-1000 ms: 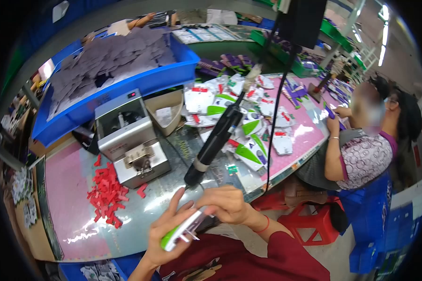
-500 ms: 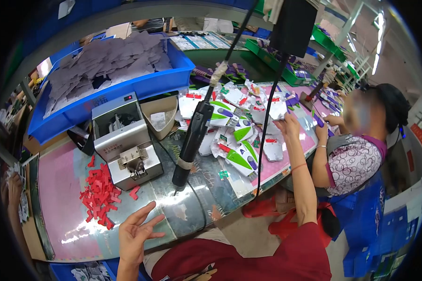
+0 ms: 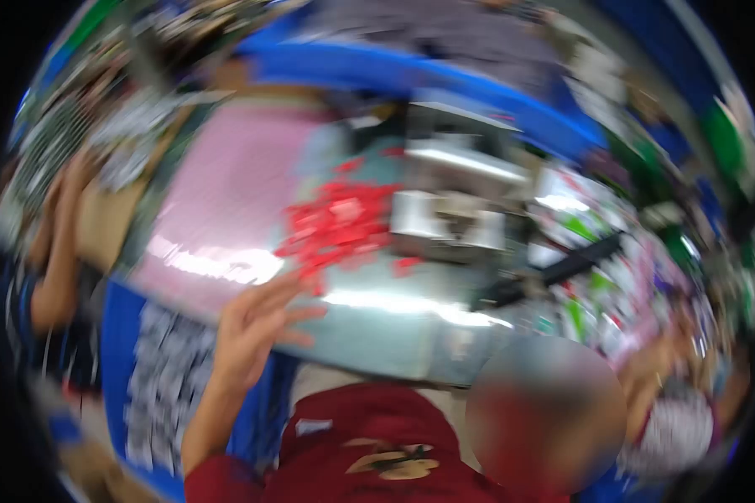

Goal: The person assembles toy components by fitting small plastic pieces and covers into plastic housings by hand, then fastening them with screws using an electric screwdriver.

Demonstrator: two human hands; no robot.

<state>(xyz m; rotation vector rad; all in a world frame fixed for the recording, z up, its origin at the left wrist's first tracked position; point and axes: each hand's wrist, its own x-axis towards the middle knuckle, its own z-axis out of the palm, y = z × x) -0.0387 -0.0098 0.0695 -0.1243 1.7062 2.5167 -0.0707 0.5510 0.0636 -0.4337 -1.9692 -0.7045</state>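
Note:
My left hand (image 3: 256,327) is over the near edge of the table, its fingers apart with nothing seen in them. Just beyond its fingertips lies a loose pile of small red plastic pieces (image 3: 340,222); blur hides whether they touch. Right of the pile stands a metal box-shaped machine (image 3: 453,214). A black electric screwdriver (image 3: 583,261) shows beside a heap of white and green plastic parts (image 3: 600,298). My right hand cannot be made out: a smeared patch covers that arm, and skin-toned blur beyond it may be my hand or a co-worker's arm.
A blue bin (image 3: 445,75) with grey sheets stands behind the machine. Below the table's left end is another blue bin (image 3: 117,369) holding small grey pieces. One person's arms (image 3: 59,243) show at left; a co-worker's patterned sleeve (image 3: 671,432) is at right.
The view has swung left, so the table's contents sit further right and everything is smeared. My left hand is now closer to the red pieces. My right hand, earlier at the white parts, is no longer clear.

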